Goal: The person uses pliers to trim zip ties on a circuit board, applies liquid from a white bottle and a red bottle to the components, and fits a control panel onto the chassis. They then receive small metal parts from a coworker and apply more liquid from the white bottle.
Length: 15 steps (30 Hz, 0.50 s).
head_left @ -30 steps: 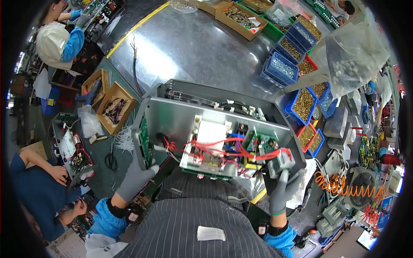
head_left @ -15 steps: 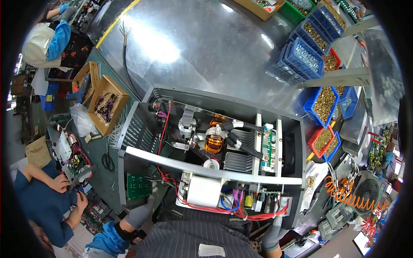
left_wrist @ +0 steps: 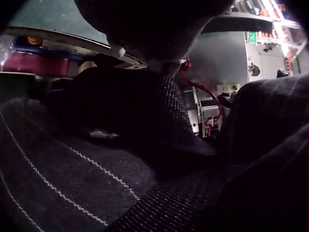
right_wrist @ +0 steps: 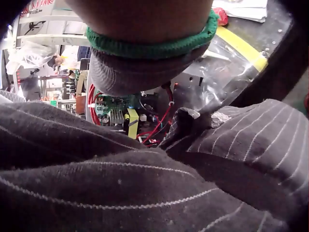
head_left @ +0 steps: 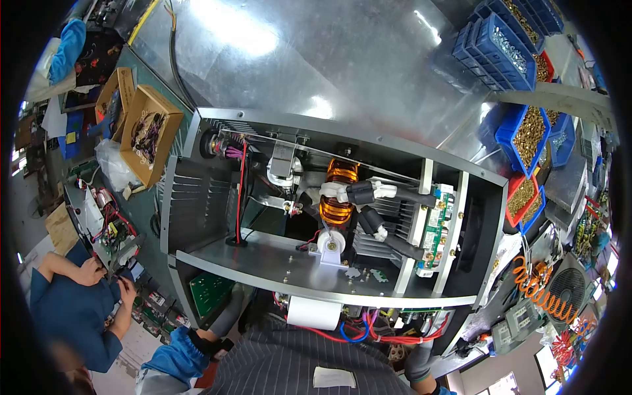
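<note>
The left hand [head_left: 230,311], in a grey glove, meets the chassis [head_left: 270,253] at its lower left corner, beside a green circuit board [head_left: 209,294]. The right hand [head_left: 418,361], also gloved, reaches up to the lower right edge, just below red wires [head_left: 408,340]. The fingers of both hands are hidden behind the casing, and the wrist views show mainly glove, a green cuff [right_wrist: 154,48] and striped cloth [right_wrist: 96,183], so I cannot tell how far either hand is closed or whether it grips the metal.

The chassis fills the centre of the head view, its open side towards the camera. Inside, a copper coil [head_left: 337,212] sits mid-frame, left of the metal fins [head_left: 378,249]; a white cylinder [head_left: 314,314] lies along the lower edge.

Beyond the chassis, a shiny metal table [head_left: 368,52] spans the top. Blue bins [head_left: 507,59] stand at upper right, a cardboard box [head_left: 170,135] of wires at upper left. An orange coiled hose [head_left: 541,296] hangs at lower right; a person in dark blue [head_left: 72,316] works at lower left.
</note>
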Tool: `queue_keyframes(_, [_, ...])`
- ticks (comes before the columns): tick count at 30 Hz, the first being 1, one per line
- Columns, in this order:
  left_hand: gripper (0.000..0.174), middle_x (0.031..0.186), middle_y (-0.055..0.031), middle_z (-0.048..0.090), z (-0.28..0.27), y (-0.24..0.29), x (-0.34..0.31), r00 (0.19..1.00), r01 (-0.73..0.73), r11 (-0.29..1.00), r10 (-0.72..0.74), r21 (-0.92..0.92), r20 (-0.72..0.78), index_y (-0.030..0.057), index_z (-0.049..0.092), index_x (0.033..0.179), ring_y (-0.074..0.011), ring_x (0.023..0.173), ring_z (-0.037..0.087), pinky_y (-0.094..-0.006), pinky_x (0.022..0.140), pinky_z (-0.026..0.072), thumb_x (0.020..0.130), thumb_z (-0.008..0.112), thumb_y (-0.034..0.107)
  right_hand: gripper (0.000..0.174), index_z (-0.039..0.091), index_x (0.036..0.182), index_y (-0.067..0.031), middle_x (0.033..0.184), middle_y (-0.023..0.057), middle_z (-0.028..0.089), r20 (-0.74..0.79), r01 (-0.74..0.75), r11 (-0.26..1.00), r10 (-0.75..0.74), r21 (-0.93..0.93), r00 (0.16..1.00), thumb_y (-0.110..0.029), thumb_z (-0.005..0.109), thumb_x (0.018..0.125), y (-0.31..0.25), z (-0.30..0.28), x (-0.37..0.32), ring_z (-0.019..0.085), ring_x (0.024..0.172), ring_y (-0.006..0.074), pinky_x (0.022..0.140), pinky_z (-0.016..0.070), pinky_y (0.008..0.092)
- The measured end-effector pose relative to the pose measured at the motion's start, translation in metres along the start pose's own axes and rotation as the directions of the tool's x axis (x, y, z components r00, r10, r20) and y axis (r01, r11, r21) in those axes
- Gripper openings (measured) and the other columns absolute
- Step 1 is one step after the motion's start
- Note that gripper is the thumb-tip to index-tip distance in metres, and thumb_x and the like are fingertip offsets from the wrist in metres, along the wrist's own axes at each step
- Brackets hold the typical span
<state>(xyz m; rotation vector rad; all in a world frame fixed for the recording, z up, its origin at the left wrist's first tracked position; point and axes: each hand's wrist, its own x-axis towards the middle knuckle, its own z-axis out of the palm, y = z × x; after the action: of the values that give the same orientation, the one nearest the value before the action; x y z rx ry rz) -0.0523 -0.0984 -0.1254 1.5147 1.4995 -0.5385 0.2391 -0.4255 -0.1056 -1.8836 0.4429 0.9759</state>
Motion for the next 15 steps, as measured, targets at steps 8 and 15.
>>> queue_keyframes(8, [0.028, 0.106, -0.0164, 0.071, 0.008, -0.026, 0.005, 0.997, -0.075, 0.990, 0.078, 0.120, -0.019, 0.0013, 0.067, 0.114, -0.0288, 0.098, 0.068, -0.0376, 0.084, 0.0520, 0.101, 0.048, 0.018, 0.062, 0.030, 0.153, -0.0024, 0.145, 0.0094, 0.047, 0.114, -0.078, 0.994, 0.086, -0.071, 0.990, -0.040, 0.037, 0.104, 0.030, -0.052, 0.002, 0.048, 0.130, 0.0215, 0.111, 0.0359, 0.0354])
queue_keyframes(15, [0.025, 0.107, -0.0157, 0.070, -0.001, 0.003, -0.004, 0.983, -0.161, 0.987, 0.157, -0.030, -0.089, 0.0018, 0.066, 0.112, -0.0283, 0.097, 0.068, -0.0383, 0.083, 0.0519, 0.097, 0.053, 0.016, 0.052, 0.042, 0.143, 0.0067, 0.138, 0.0184, 0.053, 0.111, 0.408, 0.885, -0.393, -0.224, 0.913, -0.016, 0.048, 0.096, -0.059, 0.017, -0.001, 0.054, 0.124, 0.0261, 0.107, 0.0407, 0.0393])
